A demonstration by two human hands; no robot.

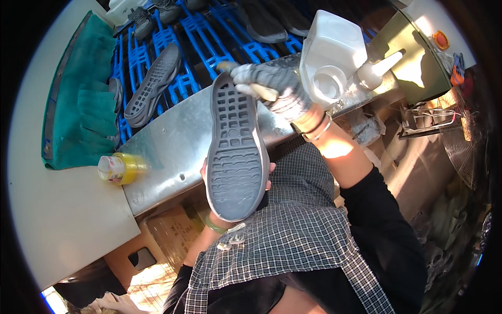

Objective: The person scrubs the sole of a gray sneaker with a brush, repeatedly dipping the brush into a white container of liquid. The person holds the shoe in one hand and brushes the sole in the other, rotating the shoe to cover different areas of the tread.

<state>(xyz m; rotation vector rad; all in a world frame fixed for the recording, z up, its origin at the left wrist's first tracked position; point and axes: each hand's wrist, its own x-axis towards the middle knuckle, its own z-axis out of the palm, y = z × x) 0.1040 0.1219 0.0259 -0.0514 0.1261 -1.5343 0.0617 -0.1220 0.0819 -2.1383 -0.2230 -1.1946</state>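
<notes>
A grey shoe sole [235,157] with a grid of square recesses at its upper end is held up over my lap, its inner side facing me. Beneath it, my left hand [270,176] grips it from both sides; most of that hand is hidden behind the sole. My right hand [270,88], in a striped knitted glove, is closed around a brush with a light handle [264,92]. The brush's blurred bristle end [226,66] is at the sole's upper tip; whether they touch is unclear.
A metal ledge [160,157] borders a rack of blue bars [204,39] carrying another grey sole [155,84] and shoes. Right of my glove stand a white plastic container [333,43] and a nozzle bottle [376,72]. Yellow tape rolls [129,168] and a green curtain [82,94] are at left.
</notes>
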